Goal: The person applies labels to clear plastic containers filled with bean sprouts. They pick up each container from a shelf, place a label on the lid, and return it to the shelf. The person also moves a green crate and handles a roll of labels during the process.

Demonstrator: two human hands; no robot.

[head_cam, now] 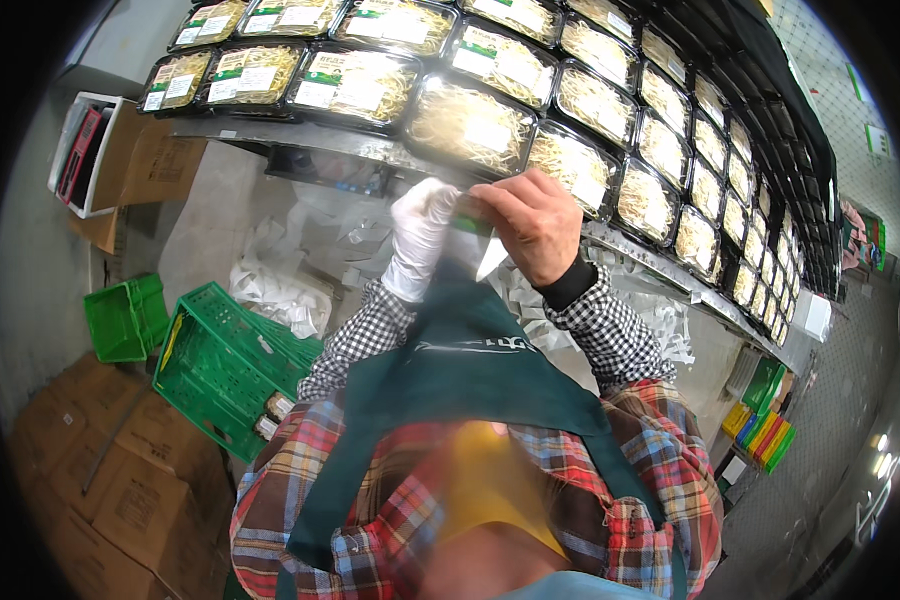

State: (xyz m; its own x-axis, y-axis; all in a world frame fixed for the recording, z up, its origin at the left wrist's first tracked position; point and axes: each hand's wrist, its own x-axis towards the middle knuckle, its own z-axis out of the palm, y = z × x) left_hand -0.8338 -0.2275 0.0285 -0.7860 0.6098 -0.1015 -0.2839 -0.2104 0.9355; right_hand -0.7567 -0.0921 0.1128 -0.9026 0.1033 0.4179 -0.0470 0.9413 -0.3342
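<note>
My left hand (424, 236), in a white glove, and my bare right hand (538, 221) meet at the near edge of a metal table (330, 146). Pinched between their fingertips is a blurred green-and-white label strip (471, 224), with white paper (493, 259) hanging below my right fingers. Just beyond lies a black plastic tray of bean sprouts (457, 124) under a clear cover with one white label. Trays to its left, such as this bean sprout tray (355, 86), bear a green-and-white label too. On the right, the nearest bean sprout tray (570, 169) shows a white label only.
Rows of packed trays run along the table to the right. Discarded backing paper (277, 289) litters the floor below. Green plastic crates (225, 367) and cardboard boxes (127, 465) stand at left, an opened carton (157, 161) above them. Coloured bins (761, 435) sit at right.
</note>
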